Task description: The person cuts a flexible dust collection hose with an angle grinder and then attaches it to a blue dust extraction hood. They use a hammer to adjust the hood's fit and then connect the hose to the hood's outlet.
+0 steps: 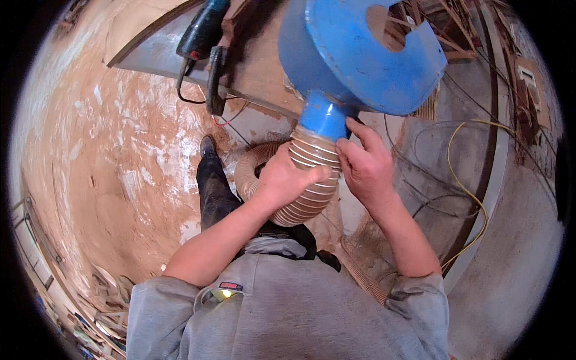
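A clear ribbed flexible hose [307, 157] is fitted over the round blue outlet pipe [323, 115] of a blue metal blower housing [360, 57]. My left hand [287, 180] wraps around the hose from the left, thumb across its ribs. My right hand [363, 165] grips the hose's top end from the right, with the index finger touching the blue pipe. The hose curves down and left behind my left hand [249, 171].
A dusty reddish floor [120, 162] spreads to the left. A dark power tool [203, 30] with a cable lies on a grey panel [150, 54] at the top. A yellow cable [468, 198] and black cables run on the right. Wood scraps [108, 294] lie lower left.
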`<state>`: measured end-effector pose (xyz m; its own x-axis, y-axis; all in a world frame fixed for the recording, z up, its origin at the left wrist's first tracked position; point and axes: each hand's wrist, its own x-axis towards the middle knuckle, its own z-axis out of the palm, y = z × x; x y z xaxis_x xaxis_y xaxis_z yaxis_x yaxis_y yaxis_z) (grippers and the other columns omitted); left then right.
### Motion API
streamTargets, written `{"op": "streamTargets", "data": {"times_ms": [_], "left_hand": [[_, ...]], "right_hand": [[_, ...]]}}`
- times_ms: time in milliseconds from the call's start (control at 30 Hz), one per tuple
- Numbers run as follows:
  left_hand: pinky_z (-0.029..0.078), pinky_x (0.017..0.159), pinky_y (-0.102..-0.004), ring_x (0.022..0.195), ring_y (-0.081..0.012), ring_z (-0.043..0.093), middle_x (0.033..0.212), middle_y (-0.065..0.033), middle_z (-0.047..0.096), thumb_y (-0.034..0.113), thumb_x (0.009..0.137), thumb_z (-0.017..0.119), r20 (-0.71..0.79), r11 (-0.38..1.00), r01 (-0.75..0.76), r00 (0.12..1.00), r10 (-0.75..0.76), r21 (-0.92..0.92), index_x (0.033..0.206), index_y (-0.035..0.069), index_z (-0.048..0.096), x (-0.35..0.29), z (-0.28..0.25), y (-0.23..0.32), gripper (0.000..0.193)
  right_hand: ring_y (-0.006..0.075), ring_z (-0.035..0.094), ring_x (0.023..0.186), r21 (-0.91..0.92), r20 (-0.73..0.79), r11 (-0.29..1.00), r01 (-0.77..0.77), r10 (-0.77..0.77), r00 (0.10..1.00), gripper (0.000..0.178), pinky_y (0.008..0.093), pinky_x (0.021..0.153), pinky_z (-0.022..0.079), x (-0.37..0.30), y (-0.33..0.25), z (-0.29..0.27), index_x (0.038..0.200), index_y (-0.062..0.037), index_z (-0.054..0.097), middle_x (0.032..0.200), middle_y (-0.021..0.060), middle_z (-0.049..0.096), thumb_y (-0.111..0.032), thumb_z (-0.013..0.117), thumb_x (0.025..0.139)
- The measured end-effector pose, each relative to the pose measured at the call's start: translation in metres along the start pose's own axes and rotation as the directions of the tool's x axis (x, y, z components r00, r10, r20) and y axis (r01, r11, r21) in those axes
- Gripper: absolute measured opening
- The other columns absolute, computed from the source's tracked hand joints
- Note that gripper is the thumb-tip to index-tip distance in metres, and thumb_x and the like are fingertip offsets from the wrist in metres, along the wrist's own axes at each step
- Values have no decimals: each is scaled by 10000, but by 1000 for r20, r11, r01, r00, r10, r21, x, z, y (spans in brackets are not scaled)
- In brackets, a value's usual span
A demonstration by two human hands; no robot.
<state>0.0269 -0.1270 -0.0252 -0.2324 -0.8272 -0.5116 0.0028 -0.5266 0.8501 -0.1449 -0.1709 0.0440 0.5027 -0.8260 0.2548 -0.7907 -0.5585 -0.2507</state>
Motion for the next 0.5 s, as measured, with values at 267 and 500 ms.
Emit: {"op": "streamTargets", "data": {"times_ms": [267, 500], "left_hand": [[506, 901, -356, 1017, -207, 641, 1128, -133, 661, 316, 765, 756, 12, 994, -83, 996, 84, -69, 1233, -24, 539, 0, 4, 2, 618], [503, 877, -325, 983, -194, 634, 1128, -144, 646, 308, 849, 702, -79, 976, 52, 994, -70, -214, 1237, -60, 524, 19, 14, 13, 564]], "right_hand": [[307, 617, 1020, 99, -99, 994, -47, 57, 993, 95, 388, 809, 540, -11, 9, 11, 844, -63, 628, 1156, 126, 634, -34, 645, 756], [310, 609, 1067, 274, -149, 955, -114, 159, 976, 95, 396, 830, 549, -17, 19, 15, 860, -54, 625, 1171, 118, 630, -47, 645, 768]]}}
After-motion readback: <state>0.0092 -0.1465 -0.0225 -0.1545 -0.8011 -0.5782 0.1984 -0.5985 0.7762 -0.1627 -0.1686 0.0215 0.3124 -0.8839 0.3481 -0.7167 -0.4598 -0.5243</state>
